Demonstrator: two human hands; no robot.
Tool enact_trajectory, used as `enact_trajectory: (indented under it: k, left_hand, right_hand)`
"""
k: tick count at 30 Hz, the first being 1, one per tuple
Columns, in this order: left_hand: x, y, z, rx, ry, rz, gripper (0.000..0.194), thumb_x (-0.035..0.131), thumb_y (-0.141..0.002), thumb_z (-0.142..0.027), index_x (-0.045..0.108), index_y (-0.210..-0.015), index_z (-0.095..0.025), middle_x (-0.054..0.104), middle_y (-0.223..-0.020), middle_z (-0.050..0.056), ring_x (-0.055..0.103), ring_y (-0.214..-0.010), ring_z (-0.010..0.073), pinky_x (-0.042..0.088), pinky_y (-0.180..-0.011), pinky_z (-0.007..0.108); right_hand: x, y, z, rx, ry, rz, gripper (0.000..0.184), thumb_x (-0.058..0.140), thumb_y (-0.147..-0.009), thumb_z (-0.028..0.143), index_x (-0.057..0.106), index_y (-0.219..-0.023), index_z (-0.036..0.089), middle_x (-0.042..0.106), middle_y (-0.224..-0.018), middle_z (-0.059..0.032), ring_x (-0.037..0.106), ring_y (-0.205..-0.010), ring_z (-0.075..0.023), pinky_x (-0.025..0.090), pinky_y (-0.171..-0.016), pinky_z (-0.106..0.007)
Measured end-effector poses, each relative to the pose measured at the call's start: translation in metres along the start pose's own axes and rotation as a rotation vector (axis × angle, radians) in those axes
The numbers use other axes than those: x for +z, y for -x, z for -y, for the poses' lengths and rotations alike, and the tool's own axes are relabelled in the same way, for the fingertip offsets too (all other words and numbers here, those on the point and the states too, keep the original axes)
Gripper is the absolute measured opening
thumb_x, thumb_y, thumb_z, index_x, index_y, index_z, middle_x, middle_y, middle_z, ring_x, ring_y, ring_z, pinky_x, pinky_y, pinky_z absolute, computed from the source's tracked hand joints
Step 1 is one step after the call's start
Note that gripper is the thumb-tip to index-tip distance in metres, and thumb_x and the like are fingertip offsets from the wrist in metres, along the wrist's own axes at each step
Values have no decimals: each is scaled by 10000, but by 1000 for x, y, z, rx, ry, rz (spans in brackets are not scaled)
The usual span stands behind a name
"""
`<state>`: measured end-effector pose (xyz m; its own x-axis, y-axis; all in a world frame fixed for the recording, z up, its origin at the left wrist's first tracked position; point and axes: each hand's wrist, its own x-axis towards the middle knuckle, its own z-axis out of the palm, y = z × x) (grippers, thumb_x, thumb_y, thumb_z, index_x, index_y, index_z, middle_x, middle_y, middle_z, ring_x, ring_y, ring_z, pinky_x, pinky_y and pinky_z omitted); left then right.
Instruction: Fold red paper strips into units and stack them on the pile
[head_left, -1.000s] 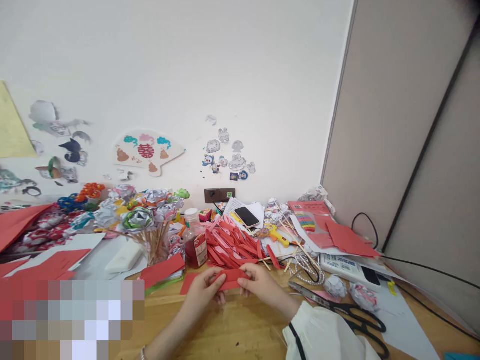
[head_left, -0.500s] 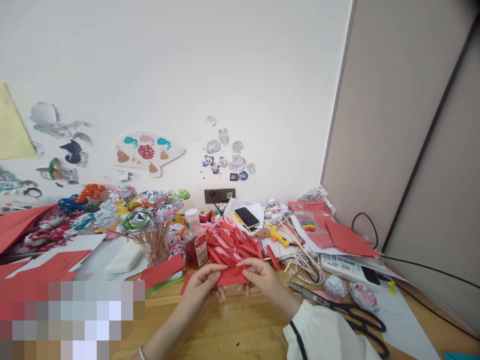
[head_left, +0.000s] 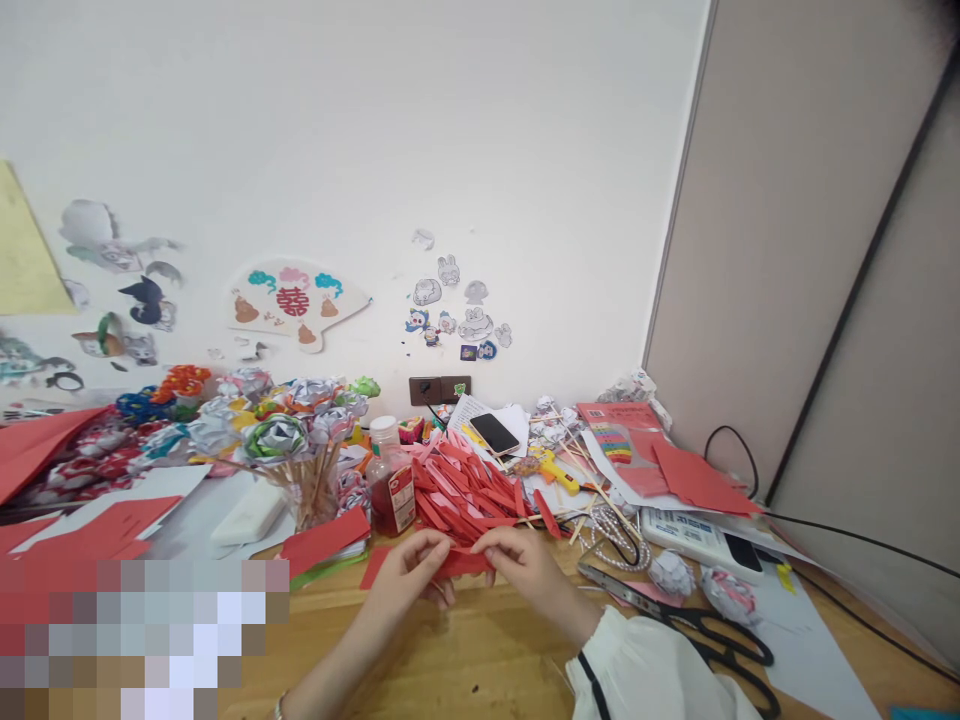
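Observation:
A piece of red paper is stretched between my two hands, just above the near part of the wooden table. My left hand pinches its left end between thumb and fingers. The right end is pinched in my right hand, at the same height. Right behind them lies a heap of red and pink paper strips. Another red paper sheet rests on the table beside my left hand. Black-handled scissors lie to the right of my right wrist.
A bottle of red liquid stands left of the strips. Behind them are a phone and a yellow glue gun. Paper flowers crowd the left. Crumpled paper balls and a cable are at right.
Both hands have shifted slightly; the red paper between them now looks narrower. My left hand has turned a little, and its fingers sit closer to my right hand's.

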<state>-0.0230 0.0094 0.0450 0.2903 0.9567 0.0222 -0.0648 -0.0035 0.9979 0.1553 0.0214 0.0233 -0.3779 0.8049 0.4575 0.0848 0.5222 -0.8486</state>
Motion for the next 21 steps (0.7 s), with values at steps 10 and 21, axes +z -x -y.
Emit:
enact_trajectory:
  k: [10, 21]
  left_hand:
    - [4, 5, 0, -132, 154, -3, 289, 582, -662, -408, 537, -764, -141, 638, -559, 21, 590, -446, 140, 442, -389, 204]
    - [-3, 2, 3, -118, 58, 124, 381, 584, -680, -388, 549, -929, -102, 646, -499, 40, 591, -422, 135, 436, -424, 203]
  right_hand:
    - [0, 0, 6, -18, 157, 38, 196, 423, -803, 190, 570, -933, 189, 555, -593, 19, 537, -525, -98, 395, -526, -192]
    - [0, -1, -3, 98, -83, 25, 194, 479, -766, 241, 567, -916, 157, 546, -552, 22, 534, -475, -98, 408, -478, -195]
